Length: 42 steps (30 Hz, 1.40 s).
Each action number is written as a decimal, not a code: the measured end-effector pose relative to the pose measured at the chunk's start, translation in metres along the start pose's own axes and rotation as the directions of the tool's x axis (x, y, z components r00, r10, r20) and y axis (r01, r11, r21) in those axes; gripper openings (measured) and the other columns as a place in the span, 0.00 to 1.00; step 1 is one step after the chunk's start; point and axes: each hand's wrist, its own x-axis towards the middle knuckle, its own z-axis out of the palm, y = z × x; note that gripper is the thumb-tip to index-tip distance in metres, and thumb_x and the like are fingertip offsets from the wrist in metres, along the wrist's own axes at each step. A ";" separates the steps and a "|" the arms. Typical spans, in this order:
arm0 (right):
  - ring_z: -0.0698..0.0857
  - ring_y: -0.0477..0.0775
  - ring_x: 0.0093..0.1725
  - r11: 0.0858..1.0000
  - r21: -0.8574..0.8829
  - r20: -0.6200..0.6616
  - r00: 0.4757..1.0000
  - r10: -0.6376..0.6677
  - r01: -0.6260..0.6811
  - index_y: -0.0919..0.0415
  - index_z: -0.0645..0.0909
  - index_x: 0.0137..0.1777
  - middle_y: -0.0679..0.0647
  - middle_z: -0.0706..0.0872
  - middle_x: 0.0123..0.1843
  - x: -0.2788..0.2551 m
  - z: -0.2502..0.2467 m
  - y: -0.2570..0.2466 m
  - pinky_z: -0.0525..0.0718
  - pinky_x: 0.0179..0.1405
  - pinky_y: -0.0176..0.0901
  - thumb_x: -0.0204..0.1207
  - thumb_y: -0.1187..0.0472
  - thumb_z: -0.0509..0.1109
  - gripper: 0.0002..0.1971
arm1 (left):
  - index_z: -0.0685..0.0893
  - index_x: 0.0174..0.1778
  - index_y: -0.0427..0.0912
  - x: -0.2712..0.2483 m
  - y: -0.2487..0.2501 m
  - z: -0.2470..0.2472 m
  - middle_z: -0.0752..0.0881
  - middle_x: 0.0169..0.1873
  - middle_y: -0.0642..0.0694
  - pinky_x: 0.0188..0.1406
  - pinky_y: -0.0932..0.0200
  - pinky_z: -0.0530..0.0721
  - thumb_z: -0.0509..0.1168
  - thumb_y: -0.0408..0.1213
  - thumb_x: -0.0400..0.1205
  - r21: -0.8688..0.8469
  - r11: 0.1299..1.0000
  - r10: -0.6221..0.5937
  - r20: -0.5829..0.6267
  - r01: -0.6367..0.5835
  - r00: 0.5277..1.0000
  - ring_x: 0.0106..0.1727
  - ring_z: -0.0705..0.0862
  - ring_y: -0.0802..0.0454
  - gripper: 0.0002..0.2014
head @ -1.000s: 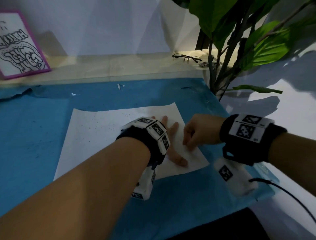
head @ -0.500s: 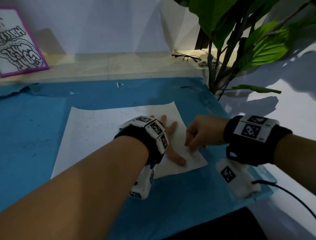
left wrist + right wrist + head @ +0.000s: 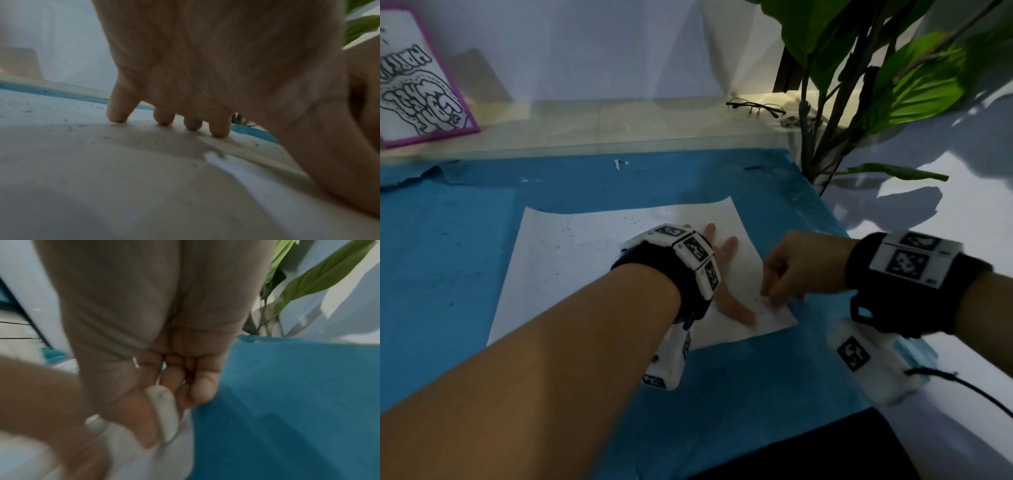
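Observation:
A white sheet of paper (image 3: 585,267) with dark specks lies on the blue table cover (image 3: 448,257). My left hand (image 3: 727,291) lies flat on the sheet's right part with its fingers spread. The left wrist view shows its fingertips (image 3: 164,121) pressing the paper (image 3: 102,162). My right hand (image 3: 775,296) is curled at the sheet's near right edge. In the right wrist view its thumb and fingers (image 3: 203,391) pinch a lifted, curled bit of the paper's edge (image 3: 164,410), close to my left thumb.
A leafy plant (image 3: 859,85) stands at the table's far right corner. Eyeglasses (image 3: 755,107) lie on the pale ledge behind. A purple-framed drawing (image 3: 417,89) leans at the far left. A black cable (image 3: 962,387) trails from my right wrist unit over the table's right edge.
My right hand has edged slightly to the right along the paper's edge. The left hand has stayed pressed flat on the sheet.

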 end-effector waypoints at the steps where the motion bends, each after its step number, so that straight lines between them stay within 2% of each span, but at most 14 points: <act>1: 0.83 0.46 0.32 1.000 -0.013 0.048 0.999 -0.011 0.011 0.53 0.88 0.36 0.56 0.91 0.40 -0.002 0.003 0.000 0.81 0.34 0.34 0.65 0.62 0.79 0.04 | 0.25 0.74 0.67 0.001 0.000 0.002 0.30 0.81 0.52 0.74 0.25 0.56 0.70 0.77 0.56 0.016 1.000 -0.006 -0.013 0.006 1.000 0.83 0.45 0.33 0.67; 3: 0.83 0.46 0.33 1.000 -0.014 0.124 0.992 -0.010 0.012 0.52 0.87 0.35 0.58 0.91 0.44 -0.006 0.004 -0.001 0.80 0.33 0.33 0.65 0.62 0.80 0.05 | 0.25 0.74 0.67 0.001 0.001 0.003 0.31 0.82 0.51 0.72 0.23 0.57 0.70 0.78 0.54 0.016 1.000 -0.017 -0.012 0.017 1.000 0.83 0.46 0.32 0.68; 7: 0.80 0.40 0.26 1.000 -0.024 -0.056 0.998 0.001 -0.002 0.50 0.88 0.37 0.52 0.91 0.41 -0.001 -0.011 0.000 0.79 0.30 0.29 0.65 0.58 0.80 0.04 | 0.28 0.78 0.64 0.000 0.001 0.000 0.31 0.82 0.49 0.73 0.24 0.58 0.65 0.83 0.50 0.000 1.000 -0.007 0.015 0.007 1.000 0.82 0.45 0.31 0.70; 12: 0.80 0.43 0.26 0.999 0.050 0.041 0.999 0.020 -0.022 0.54 0.88 0.34 0.54 0.90 0.34 -0.003 0.002 0.002 0.80 0.31 0.34 0.63 0.61 0.81 0.04 | 0.25 0.76 0.64 -0.001 0.002 0.000 0.30 0.81 0.49 0.71 0.22 0.60 0.67 0.80 0.55 0.023 1.000 -0.005 0.024 0.005 1.000 0.82 0.45 0.29 0.68; 16: 0.82 0.44 0.27 1.000 0.013 -0.083 0.996 0.022 -0.021 0.56 0.89 0.34 0.49 0.88 0.31 0.002 -0.016 0.004 0.81 0.29 0.34 0.65 0.59 0.80 0.03 | 0.28 0.78 0.64 -0.012 0.003 -0.012 0.30 0.81 0.50 0.77 0.27 0.52 0.59 0.86 0.47 -0.095 0.995 0.017 0.089 -0.008 0.996 0.83 0.41 0.33 0.70; 20: 0.80 0.39 0.22 0.999 0.037 -0.014 1.000 0.028 -0.027 0.54 0.88 0.32 0.46 0.86 0.26 0.006 -0.008 0.000 0.80 0.30 0.33 0.64 0.59 0.81 0.04 | 0.28 0.78 0.64 -0.014 0.003 -0.012 0.30 0.81 0.50 0.76 0.29 0.49 0.59 0.86 0.48 -0.094 0.996 0.012 0.071 -0.005 0.997 0.83 0.39 0.34 0.69; 24: 0.80 0.43 0.24 0.999 0.003 -0.129 0.990 0.049 -0.049 0.58 0.89 0.34 0.48 0.85 0.26 0.011 -0.018 0.004 0.79 0.27 0.34 0.65 0.61 0.79 0.03 | 0.29 0.79 0.64 -0.019 0.003 -0.016 0.29 0.81 0.49 0.76 0.29 0.48 0.60 0.85 0.49 -0.137 0.990 0.029 0.094 -0.016 0.995 0.82 0.37 0.34 0.69; 28: 0.80 0.41 0.24 0.999 0.025 -0.027 0.999 0.028 -0.027 0.54 0.89 0.35 0.47 0.86 0.27 0.017 -0.008 -0.005 0.79 0.30 0.33 0.64 0.59 0.80 0.03 | 0.28 0.78 0.64 -0.014 0.002 -0.009 0.29 0.81 0.49 0.76 0.30 0.47 0.60 0.85 0.49 -0.130 0.991 0.021 0.072 -0.011 0.997 0.82 0.37 0.34 0.68; 31: 0.79 0.43 0.24 0.999 -0.027 -0.144 0.989 0.036 -0.040 0.55 0.89 0.35 0.47 0.85 0.26 0.023 -0.019 -0.005 0.79 0.28 0.35 0.64 0.59 0.80 0.03 | 0.26 0.76 0.66 -0.009 0.003 -0.005 0.29 0.81 0.49 0.75 0.27 0.52 0.64 0.83 0.53 -0.064 0.998 0.016 0.061 -0.012 0.998 0.82 0.40 0.32 0.68; 33: 0.80 0.43 0.25 0.999 -0.040 -0.149 0.989 0.000 -0.006 0.55 0.89 0.35 0.49 0.86 0.28 0.025 -0.020 -0.009 0.79 0.28 0.34 0.65 0.59 0.80 0.03 | 0.26 0.76 0.65 -0.006 0.003 -0.004 0.30 0.81 0.48 0.76 0.27 0.50 0.60 0.87 0.47 -0.086 0.996 0.023 0.049 -0.018 0.999 0.82 0.38 0.31 0.70; 35: 0.81 0.43 0.26 1.000 -0.027 -0.081 0.997 -0.012 0.010 0.54 0.89 0.36 0.50 0.88 0.31 0.028 -0.015 -0.011 0.79 0.28 0.33 0.64 0.58 0.80 0.03 | 0.26 0.77 0.64 -0.007 0.002 -0.005 0.29 0.81 0.48 0.78 0.29 0.46 0.55 0.89 0.44 -0.117 0.993 0.031 0.052 -0.025 0.998 0.82 0.37 0.32 0.71; 38: 0.80 0.45 0.27 0.999 -0.032 -0.171 0.985 0.004 -0.009 0.54 0.88 0.32 0.53 0.90 0.36 0.032 -0.021 -0.008 0.79 0.27 0.35 0.65 0.59 0.81 0.04 | 0.25 0.76 0.65 -0.007 0.003 -0.004 0.29 0.81 0.49 0.75 0.28 0.50 0.62 0.85 0.50 -0.086 0.996 0.022 0.040 -0.018 0.999 0.82 0.39 0.31 0.69; 40: 0.80 0.43 0.25 0.998 -0.056 -0.213 0.977 -0.005 -0.007 0.55 0.88 0.34 0.51 0.89 0.34 0.034 -0.023 -0.010 0.79 0.28 0.36 0.65 0.59 0.80 0.04 | 0.24 0.75 0.66 -0.003 0.004 -0.002 0.30 0.81 0.47 0.75 0.26 0.52 0.64 0.84 0.50 -0.053 0.998 0.019 0.028 -0.018 0.999 0.82 0.41 0.29 0.70; 42: 0.80 0.38 0.21 0.999 -0.034 -0.151 0.988 -0.038 0.033 0.55 0.88 0.36 0.44 0.87 0.27 0.036 -0.018 -0.014 0.79 0.27 0.32 0.65 0.59 0.80 0.04 | 0.25 0.75 0.67 0.000 0.004 0.000 0.30 0.81 0.47 0.74 0.25 0.49 0.63 0.85 0.47 -0.060 0.998 0.023 0.027 -0.022 0.999 0.81 0.39 0.28 0.70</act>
